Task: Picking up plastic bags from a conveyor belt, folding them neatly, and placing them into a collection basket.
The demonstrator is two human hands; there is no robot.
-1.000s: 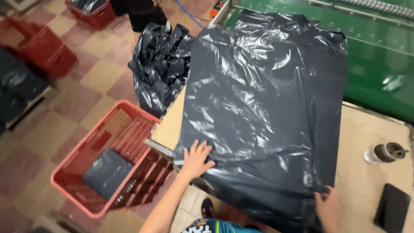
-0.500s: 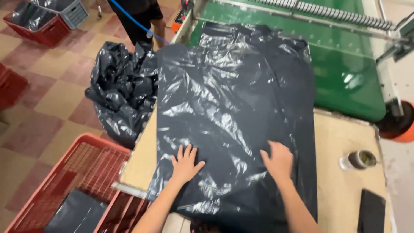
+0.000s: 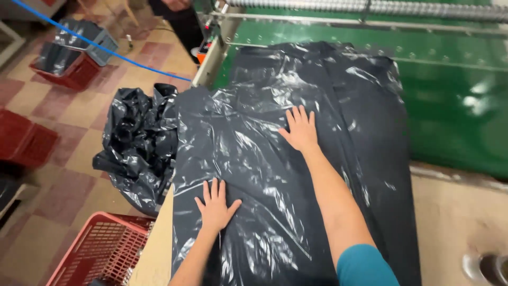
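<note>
A large sheet of dark grey plastic bags (image 3: 254,159) lies spread over the tan table (image 3: 455,212) and onto the green conveyor belt (image 3: 455,95). My left hand (image 3: 215,205) presses flat on the sheet near its left edge, fingers spread. My right hand (image 3: 300,128) is stretched farther out, palm down on the middle of the sheet, fingers apart. Neither hand grips anything.
A crumpled heap of black plastic bags (image 3: 135,148) hangs off the table's left side. A red basket (image 3: 100,249) stands on the tiled floor below, with more red crates (image 3: 63,69) farther left. A blue hose (image 3: 100,47) crosses the floor. A metal cup (image 3: 484,267) sits at right.
My right hand has slid forward along the sheet, from the near edge to its middle. My left hand stayed flat near the left edge. The view has moved closer over the table.
</note>
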